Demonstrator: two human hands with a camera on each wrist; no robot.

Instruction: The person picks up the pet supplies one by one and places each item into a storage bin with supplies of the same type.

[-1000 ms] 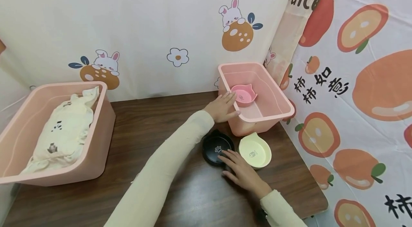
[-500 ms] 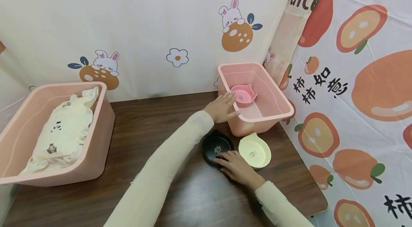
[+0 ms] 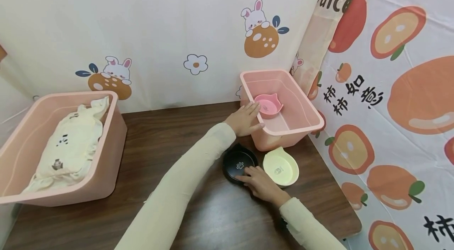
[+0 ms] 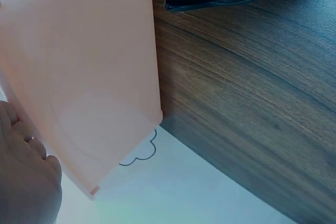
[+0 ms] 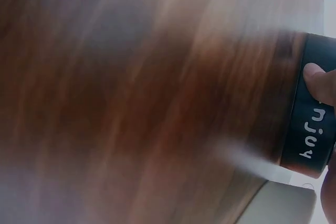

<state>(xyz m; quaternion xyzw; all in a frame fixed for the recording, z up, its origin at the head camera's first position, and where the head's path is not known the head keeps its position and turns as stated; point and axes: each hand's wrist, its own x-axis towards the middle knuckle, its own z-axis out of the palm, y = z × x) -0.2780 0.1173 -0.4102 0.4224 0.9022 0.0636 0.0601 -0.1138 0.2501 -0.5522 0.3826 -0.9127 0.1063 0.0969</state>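
Note:
My left hand (image 3: 244,119) lies against the near left rim of a pink bin (image 3: 289,134), its fingers resting on the edge. Inside that bin sits a pink cat-eared bowl (image 3: 268,106). With my right hand (image 3: 260,183) I pinch the near rim of a black cat-eared pet bowl (image 3: 234,165), printed with a paw. The right wrist view shows the thumb on the outer wall of the black bowl (image 5: 310,124), over white lettering. Just right of it on the table stands a pale yellow bowl (image 3: 283,169) with a fish print.
A larger pink bin (image 3: 118,151) at the left holds a cream printed cloth bundle (image 3: 69,139). The brown wooden table (image 3: 156,139) runs back to a patterned curtain (image 3: 159,37), with another fruit-printed cloth (image 3: 390,112) along the right.
My right hand has moved slightly left and down onto the near rim of the black bowl, and its fingers have closed there. The left hand and bins stay put.

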